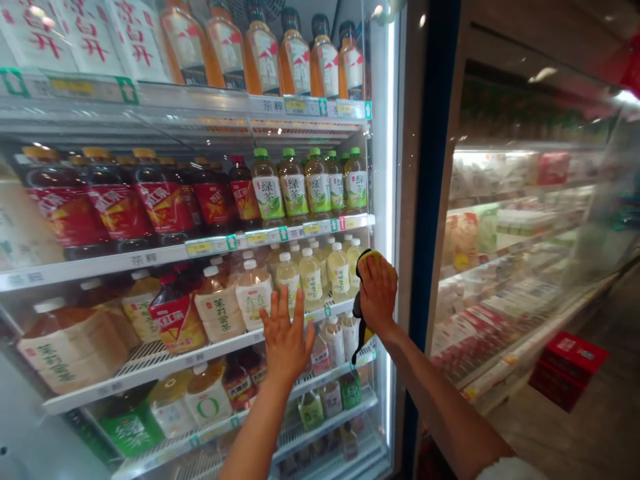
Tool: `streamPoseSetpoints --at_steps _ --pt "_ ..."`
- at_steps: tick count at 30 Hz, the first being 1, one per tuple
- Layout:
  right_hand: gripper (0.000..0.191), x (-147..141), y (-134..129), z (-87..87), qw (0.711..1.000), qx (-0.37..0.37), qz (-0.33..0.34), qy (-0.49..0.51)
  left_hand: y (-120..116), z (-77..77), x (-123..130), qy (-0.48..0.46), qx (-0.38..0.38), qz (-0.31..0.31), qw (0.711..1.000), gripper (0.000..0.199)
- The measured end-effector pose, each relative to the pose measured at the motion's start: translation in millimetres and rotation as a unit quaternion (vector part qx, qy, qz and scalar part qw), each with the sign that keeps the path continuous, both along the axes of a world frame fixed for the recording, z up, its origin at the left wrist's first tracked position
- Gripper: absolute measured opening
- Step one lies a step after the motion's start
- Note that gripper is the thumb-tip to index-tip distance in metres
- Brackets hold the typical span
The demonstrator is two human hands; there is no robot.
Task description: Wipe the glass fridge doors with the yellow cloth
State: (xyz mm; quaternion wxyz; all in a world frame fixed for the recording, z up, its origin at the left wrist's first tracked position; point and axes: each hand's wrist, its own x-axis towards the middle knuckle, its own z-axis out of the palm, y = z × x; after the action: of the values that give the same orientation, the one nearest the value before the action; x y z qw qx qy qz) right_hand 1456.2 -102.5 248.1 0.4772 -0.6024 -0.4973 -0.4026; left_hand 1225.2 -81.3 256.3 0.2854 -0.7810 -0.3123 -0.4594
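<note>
In front of me is the glass door (200, 127) of a lit drinks cooler. My left hand (286, 337) lies with spread fingers against the glass, in front of the lower bottle shelves, and holds nothing. Farther right and a little higher, my right hand (379, 290) presses a yellow and black cloth (371, 255) to the glass beside the bright vertical light strip (391, 200). Part of the cloth hangs below the palm, and the hand covers much of it. Behind the glass stand green tea bottles (297, 190) and pale yellow drink bottles (311, 277).
Red-labelled tea bottles (107, 200) and large amber bottles (230, 50) fill other cooler shelves. A dark blue frame (433, 167) borders the cooler on the right. Beyond it runs a blurred chilled display (500, 233), with a red box (569, 370) in front of it.
</note>
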Motion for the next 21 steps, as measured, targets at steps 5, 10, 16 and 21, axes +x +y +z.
streamPoseSetpoints --at_steps 5,10,16,21 --pt "0.06 -3 -1 -17.7 0.998 -0.022 0.031 -0.054 2 -2.6 12 0.029 0.012 -0.007 0.999 0.085" --pt "0.058 26 -2 27.3 0.999 -0.045 0.013 -0.028 4 2.8 32 0.046 0.014 -0.02 0.999 0.083" --pt "0.061 40 -4 -12.5 0.993 -0.03 -0.057 0.104 4 3.8 51 0.081 0.019 -0.034 0.996 0.087" --pt "0.064 47 -6 -3.6 0.995 -0.08 -0.034 0.046 4 2.9 67 0.11 0.011 -0.047 0.993 0.087"
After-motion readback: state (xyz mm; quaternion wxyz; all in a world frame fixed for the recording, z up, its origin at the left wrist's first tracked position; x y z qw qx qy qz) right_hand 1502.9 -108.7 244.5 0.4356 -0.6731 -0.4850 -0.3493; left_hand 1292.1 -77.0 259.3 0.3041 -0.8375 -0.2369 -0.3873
